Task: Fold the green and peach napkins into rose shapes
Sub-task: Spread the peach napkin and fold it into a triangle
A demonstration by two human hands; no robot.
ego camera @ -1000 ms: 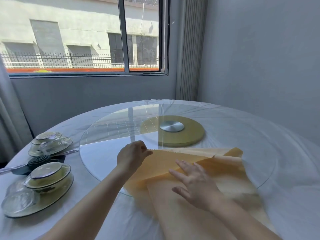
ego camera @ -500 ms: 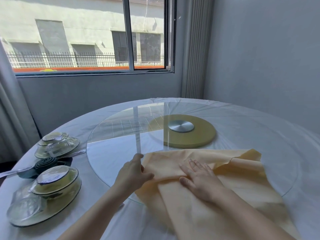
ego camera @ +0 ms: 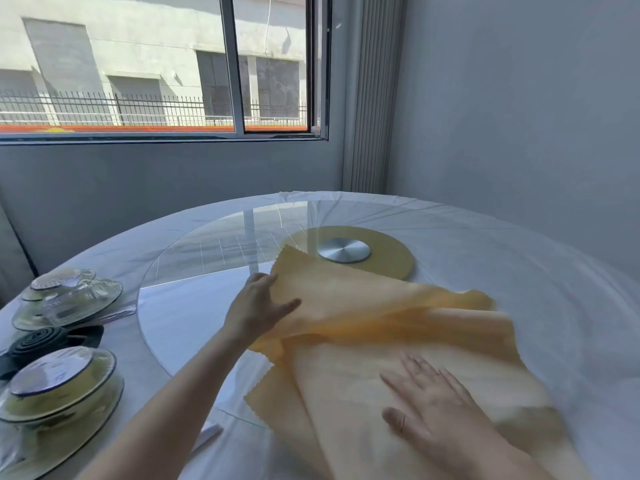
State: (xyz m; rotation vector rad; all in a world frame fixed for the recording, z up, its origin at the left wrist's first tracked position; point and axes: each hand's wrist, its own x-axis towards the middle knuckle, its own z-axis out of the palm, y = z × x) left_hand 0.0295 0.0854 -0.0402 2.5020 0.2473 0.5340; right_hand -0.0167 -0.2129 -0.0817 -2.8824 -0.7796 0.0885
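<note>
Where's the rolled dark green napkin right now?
In the head view, the rolled dark green napkin sits at the table's far left, between the two wrapped dish sets, left of the round glass turntable.

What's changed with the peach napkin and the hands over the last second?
The left hand has carried the peach cloth napkin corner forward toward the round metal hub. The right hand slid nearer, still flat on it. The stacked wrapped dishes stayed put.
</note>
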